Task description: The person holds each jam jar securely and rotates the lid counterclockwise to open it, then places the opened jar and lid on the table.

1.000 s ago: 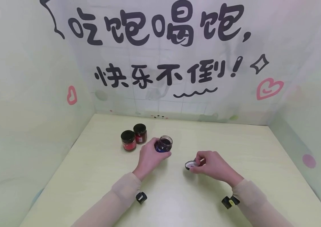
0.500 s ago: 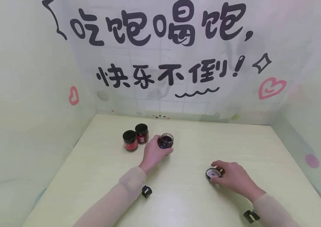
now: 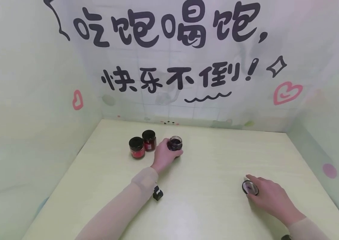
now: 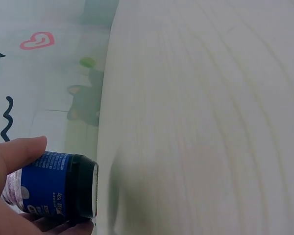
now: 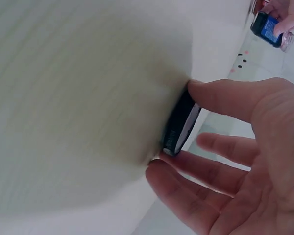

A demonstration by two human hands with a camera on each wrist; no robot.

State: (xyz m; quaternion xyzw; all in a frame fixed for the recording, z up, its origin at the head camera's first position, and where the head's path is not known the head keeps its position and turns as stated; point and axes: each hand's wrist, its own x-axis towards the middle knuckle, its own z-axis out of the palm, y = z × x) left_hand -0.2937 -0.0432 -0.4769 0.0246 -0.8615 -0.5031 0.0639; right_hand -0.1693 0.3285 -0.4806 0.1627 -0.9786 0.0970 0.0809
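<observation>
Head view: an unlidded clear-glass jar with dark contents (image 3: 175, 143) is gripped by the left hand (image 3: 164, 156), thumb and fingers curled round its body; near it on the pale wooden table (image 3: 205, 203), two black-lidded glass jars with red labels (image 3: 137, 149) are seen. Well apart, a round black lid with a pale inner face (image 3: 249, 188) is pinched at its rim by the right hand (image 3: 272, 197). Left wrist view: a blue paper-like label is shown; the jar is judged stiff, fairly heavy, smooth and breakable, best held round the label. Its mouth is partly covered by the hand, and whether the base touches the table cannot be told. Right wrist view: the lid is judged light and rigid, best taken by its rim; its print is illegible.
</observation>
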